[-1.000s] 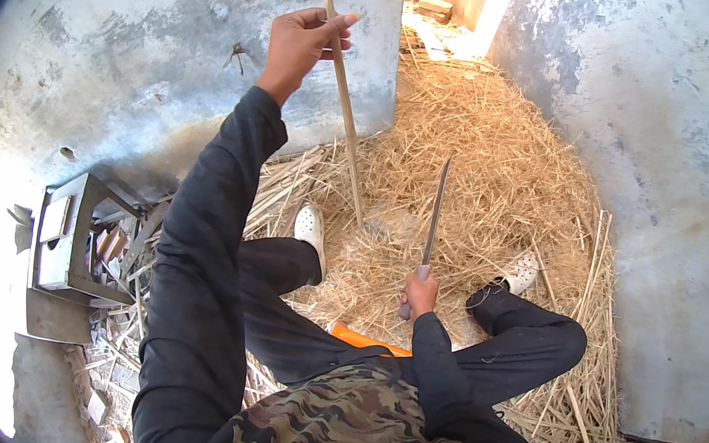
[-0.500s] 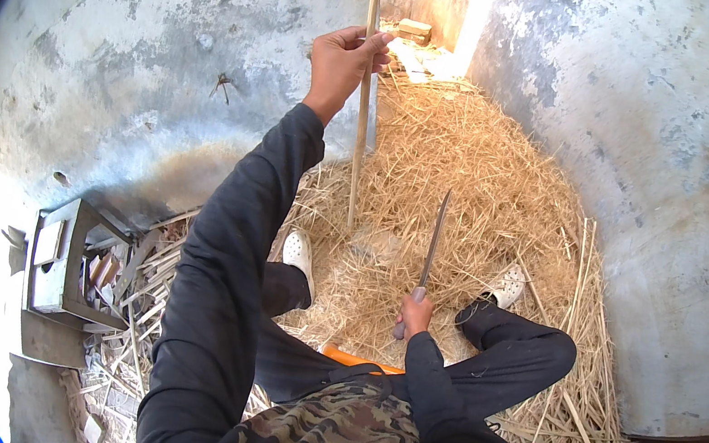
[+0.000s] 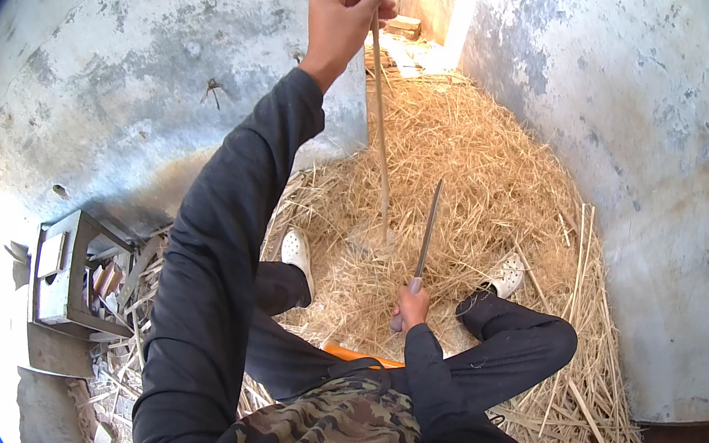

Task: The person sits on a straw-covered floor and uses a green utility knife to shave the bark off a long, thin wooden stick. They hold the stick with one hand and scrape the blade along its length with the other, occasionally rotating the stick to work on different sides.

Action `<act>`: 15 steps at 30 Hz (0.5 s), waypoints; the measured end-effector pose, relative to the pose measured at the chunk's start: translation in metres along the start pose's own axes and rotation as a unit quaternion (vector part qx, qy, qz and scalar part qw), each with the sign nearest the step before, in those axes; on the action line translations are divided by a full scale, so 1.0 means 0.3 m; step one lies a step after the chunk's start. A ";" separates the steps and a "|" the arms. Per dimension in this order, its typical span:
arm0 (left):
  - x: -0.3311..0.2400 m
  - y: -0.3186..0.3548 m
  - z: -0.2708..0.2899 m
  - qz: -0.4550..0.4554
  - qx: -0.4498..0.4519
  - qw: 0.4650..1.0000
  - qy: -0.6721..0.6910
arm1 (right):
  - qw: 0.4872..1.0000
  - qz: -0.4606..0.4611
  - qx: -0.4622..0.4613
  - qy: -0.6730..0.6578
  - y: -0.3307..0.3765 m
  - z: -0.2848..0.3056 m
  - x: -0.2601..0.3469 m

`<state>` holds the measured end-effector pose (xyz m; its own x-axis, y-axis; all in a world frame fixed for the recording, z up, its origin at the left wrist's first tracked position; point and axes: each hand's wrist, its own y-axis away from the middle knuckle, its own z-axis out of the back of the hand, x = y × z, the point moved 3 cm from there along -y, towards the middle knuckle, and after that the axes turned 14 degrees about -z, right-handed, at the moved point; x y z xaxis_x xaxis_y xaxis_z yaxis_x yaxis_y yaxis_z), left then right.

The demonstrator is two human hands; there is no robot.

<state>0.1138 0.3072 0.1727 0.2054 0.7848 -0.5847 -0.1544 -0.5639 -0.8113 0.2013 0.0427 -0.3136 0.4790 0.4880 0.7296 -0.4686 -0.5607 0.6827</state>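
My left hand [image 3: 344, 23] is raised at the top middle, its fingers pinched around a long thin wooden stick [image 3: 380, 134]. The stick slants down to the right, and its lower end reaches the straw-covered floor between my feet; its upper end runs out of the picture. Low in front of my lap, my right hand [image 3: 412, 305] is wrapped round the grey handle of a long-bladed knife [image 3: 429, 233]. The dark, narrow blade points away from me, tip up, to the right of the stick and apart from it.
A heap of straw-like shavings [image 3: 483, 158] spreads ahead between two weathered walls. I sit on something orange [image 3: 344, 352], legs apart, in white clogs [image 3: 297, 254]. On the left, a wooden stool [image 3: 72, 271] lies among split sticks. Bricks [image 3: 405, 26] rest in the far corner.
My left hand has risen slightly and shifted left. The stick has gone from near upright to slanting, its lower end farther right. The knife has moved slightly left and stands more upright.
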 end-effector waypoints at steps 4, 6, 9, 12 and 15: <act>-0.083 -0.043 -0.021 -0.038 -0.004 0.999 -0.011 | 1.000 -0.008 0.023 -0.014 0.035 0.006 0.033; -0.104 -0.092 0.002 0.000 0.022 0.999 -0.042 | 1.000 0.002 0.029 -0.009 0.097 0.002 0.089; -0.169 -0.158 -0.034 0.019 0.009 0.999 0.031 | 0.995 0.043 0.082 -0.047 0.235 0.005 0.202; -0.190 -0.184 -0.071 0.004 -0.019 0.996 0.086 | 0.980 0.060 0.179 -0.066 0.471 -0.035 0.378; -0.161 -0.182 -0.127 -0.016 -0.040 0.992 0.122 | 0.961 0.098 0.251 -0.055 0.666 -0.079 0.532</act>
<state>0.1492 0.2902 0.2451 0.4384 0.7224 -0.5348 -0.0692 -0.5661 -0.8214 0.1666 0.0242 -0.0597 0.5073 0.2816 0.8145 -0.1533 -0.9005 0.4069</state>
